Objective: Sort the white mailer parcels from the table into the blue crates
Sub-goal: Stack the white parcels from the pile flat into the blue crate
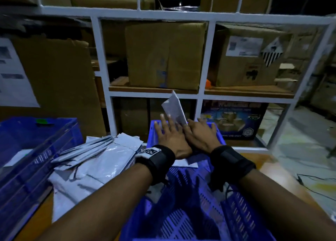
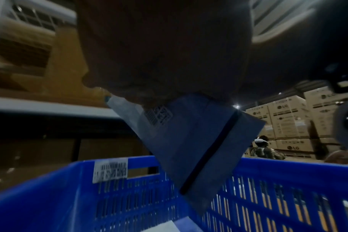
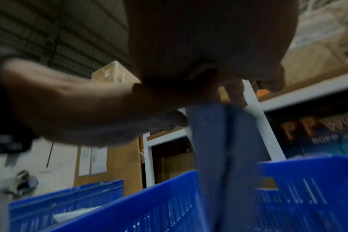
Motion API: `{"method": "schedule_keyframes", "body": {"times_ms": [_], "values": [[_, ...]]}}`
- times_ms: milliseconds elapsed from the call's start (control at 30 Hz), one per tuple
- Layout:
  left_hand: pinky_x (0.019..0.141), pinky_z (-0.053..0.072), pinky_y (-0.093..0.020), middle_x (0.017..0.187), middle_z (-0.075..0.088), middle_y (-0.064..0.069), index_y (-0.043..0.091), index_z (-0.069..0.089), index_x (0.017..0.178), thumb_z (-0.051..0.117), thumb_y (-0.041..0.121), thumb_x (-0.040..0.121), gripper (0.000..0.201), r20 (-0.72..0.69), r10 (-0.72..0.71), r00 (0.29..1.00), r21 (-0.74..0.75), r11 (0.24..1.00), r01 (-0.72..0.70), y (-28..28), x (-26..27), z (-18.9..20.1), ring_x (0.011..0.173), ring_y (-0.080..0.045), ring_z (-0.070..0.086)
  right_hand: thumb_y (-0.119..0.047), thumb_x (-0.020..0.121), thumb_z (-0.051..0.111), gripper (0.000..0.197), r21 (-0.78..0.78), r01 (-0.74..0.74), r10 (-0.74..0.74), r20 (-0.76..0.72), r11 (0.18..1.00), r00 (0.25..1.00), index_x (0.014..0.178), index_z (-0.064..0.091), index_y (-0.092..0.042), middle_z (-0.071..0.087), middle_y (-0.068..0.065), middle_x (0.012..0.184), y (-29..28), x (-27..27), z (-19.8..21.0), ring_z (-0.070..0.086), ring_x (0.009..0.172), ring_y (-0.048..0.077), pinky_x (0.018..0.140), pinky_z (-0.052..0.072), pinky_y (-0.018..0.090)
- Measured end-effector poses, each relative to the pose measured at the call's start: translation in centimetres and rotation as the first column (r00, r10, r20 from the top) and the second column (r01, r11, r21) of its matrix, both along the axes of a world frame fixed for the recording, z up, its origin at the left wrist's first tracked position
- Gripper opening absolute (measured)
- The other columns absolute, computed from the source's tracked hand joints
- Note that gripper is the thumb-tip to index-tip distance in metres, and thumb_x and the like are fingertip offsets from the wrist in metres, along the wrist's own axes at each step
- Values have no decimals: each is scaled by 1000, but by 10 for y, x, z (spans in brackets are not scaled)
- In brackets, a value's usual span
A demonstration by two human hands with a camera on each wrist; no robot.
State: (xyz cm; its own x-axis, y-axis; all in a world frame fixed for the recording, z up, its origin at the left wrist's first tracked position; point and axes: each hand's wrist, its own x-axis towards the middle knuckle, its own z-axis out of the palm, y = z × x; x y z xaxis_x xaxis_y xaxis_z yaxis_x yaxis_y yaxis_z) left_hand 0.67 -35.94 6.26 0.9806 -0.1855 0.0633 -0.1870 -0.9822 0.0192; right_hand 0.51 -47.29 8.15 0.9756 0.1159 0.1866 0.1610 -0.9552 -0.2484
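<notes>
The white rack (image 1: 205, 93) with cardboard boxes (image 1: 165, 55) fills the background. In front of it, on the table (image 1: 283, 170), stands the near crate (image 1: 214, 222); a second crate (image 1: 31, 150) stands at the left. Between the two crates lies a pile of mailers (image 1: 94, 155). Both hands are over the far end of the near crate, touching each other. One mailer (image 1: 175, 107) is pinched between them and stands almost upright, its long axis pointing down into the crate. The left hand (image 1: 171, 135) holds it with the thumb while its fingers (image 1: 163, 121) are spread straight. The right hand (image 1: 201, 135) grips the top edge. The mailer hangs straight below both hands, so I judge it needs only lowering and release.
</notes>
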Motion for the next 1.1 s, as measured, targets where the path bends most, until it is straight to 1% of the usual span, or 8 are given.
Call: {"method": "schedule_keyframes", "body": {"times_ms": [167, 267, 367, 500, 567, 733, 900, 1100], "values": [[114, -13, -64, 161, -22, -22, 11, -4, 158, 52, 47, 95, 92, -106, 74, 992, -142, 986, -88, -7, 12, -19, 145, -48, -24, -51, 103, 19, 50, 81, -82, 98, -214, 993, 972, 136, 52, -33, 24, -4, 160, -8, 4, -13, 5, 150, 31, 111, 2, 70], [116, -7, -65, 163, -16, -20, 15, 10, 159, 44, 37, 99, 72, -158, 88, 983, -242, 962, -125, -3, 20, -31, 147, -47, -19, -52, 103, 19, 50, 28, -116, 119, -252, 993, 960, 152, 24, -42, -2, -4, 165, -17, 8, -21, -12, 150, 31, 113, -5, 68], [116, -1, -66, 164, -14, -18, 20, 36, 148, 39, 27, 100, 48, -152, 91, 984, -263, 956, -129, 5, 28, -39, 147, -48, -15, -46, 102, 35, 72, -116, -128, 107, -167, 985, 980, 156, -8, -29, -21, 4, 162, -28, 15, -26, -23, 147, 30, 115, -7, 64], [115, 0, -69, 164, -13, -17, 29, 35, 148, 38, 24, 99, 49, -113, 21, 993, -222, 974, -46, 7, 32, -44, 147, -50, -15, -29, 86, 66, 111, -377, -68, 111, 94, 924, 989, 151, -25, -27, -36, 11, 156, -37, 31, -32, -32, 142, 37, 113, -9, 67], [115, 0, -69, 165, -11, -16, 32, 31, 151, 39, 23, 98, 54, -83, -16, 996, -187, 982, 0, 4, 33, -46, 148, -49, -13, -25, 87, 63, 99, -509, -54, 141, 134, 859, 981, 155, -10, -27, -30, 13, 158, -36, 39, -35, -31, 143, 40, 111, -12, 68], [116, -3, -67, 166, -5, -14, 33, 25, 155, 38, 24, 101, 56, -42, -15, 999, -73, 997, 12, 1, 43, -53, 149, -45, -11, -29, 98, 41, 40, -599, -171, 91, -162, 782, 983, 137, 50, -27, 38, 3, 154, -25, 58, -50, 5, 151, 33, 113, -2, 69], [117, -5, -64, 165, -9, -16, 34, 20, 156, 52, 26, 98, 66, -35, -5, 999, 11, 1000, 6, 2, 62, -77, 150, -43, -14, -16, 97, 39, 34, -414, -100, -3, -241, 905, 970, 129, 50, -17, 50, 8, 142, -19, 76, -82, 25, 144, 30, 110, 16, 69], [117, -6, -64, 165, -7, -19, 28, 20, 157, 40, 30, 104, 56, -6, -22, 1000, 87, 996, 23, -4, 88, -118, 149, -44, -15, -21, 105, 26, 48, -340, -1, -75, -208, 941, 975, 152, 23, -18, 21, 5, 159, -25, 92, -140, 7, 150, 28, 110, 14, 71]]}}
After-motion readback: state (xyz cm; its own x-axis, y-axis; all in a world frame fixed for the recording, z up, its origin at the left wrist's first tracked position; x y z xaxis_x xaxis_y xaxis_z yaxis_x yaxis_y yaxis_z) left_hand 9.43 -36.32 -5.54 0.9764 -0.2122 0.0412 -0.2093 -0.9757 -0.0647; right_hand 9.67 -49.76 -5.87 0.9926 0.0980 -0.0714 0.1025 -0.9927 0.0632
